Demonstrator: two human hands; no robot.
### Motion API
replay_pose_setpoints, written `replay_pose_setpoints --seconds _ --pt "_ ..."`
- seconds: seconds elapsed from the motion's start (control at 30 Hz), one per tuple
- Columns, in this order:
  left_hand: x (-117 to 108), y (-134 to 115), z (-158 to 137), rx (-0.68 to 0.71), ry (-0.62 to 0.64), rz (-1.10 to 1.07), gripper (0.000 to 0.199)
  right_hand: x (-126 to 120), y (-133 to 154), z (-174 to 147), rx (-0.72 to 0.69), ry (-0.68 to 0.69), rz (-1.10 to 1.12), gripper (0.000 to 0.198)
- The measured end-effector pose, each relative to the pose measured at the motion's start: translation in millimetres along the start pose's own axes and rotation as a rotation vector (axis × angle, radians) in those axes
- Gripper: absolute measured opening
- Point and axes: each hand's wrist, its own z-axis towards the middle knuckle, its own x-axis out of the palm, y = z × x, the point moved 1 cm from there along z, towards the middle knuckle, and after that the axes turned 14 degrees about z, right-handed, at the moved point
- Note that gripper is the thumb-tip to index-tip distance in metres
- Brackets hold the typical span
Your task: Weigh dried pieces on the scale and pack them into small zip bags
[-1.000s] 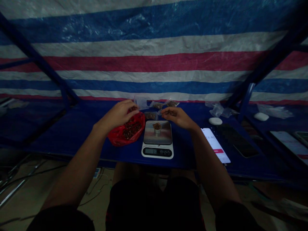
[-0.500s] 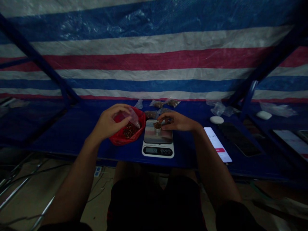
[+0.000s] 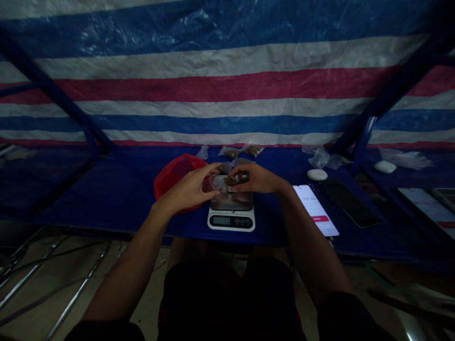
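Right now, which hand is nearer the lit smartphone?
Right. The right hand is over the digital scale at the small cup, left of the lit smartphone; the left hand is farther left, near the red plastic bag.

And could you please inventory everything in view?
Digital scale: 1, white, centre.
Filled cup: 1, silvery, over scale.
Held bag: 1, clear, over scale.
Plastic bag: 1, red, left.
Sachets: at least 3, brownish, behind scale.
Loose bags: several, clear, mostly right.
Oval cases: 2, white, right.
Smartphones: 4, dark or white, right.
Table: 1, blue, centre.
Tarpaulin: 1, blue-white-red, behind.
Frame bars: several, blue, sides.
Cables, rods: several, dark/silvery, lower left.
Left hand: 1, bare, at held bag.
Right hand: 1, bare, at cup.
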Motion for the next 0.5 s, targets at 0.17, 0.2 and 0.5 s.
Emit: replay_pose_setpoints --seconds 0.17,0.2,0.5 --pt "8 0 5 -0.049 -0.029 -0.07 0.087 3 3 2 -0.048 -0.017 -0.034 0.03" --pt "10 1 6 -0.057 -0.037 -0.071 0.089 3 4 2 -0.058 -0.023 -0.049 0.03" --pt "17 5 8 -0.06 -0.099 -0.083 0.091 11 1 6 -0.109 -0.116 -0.135 0.032"
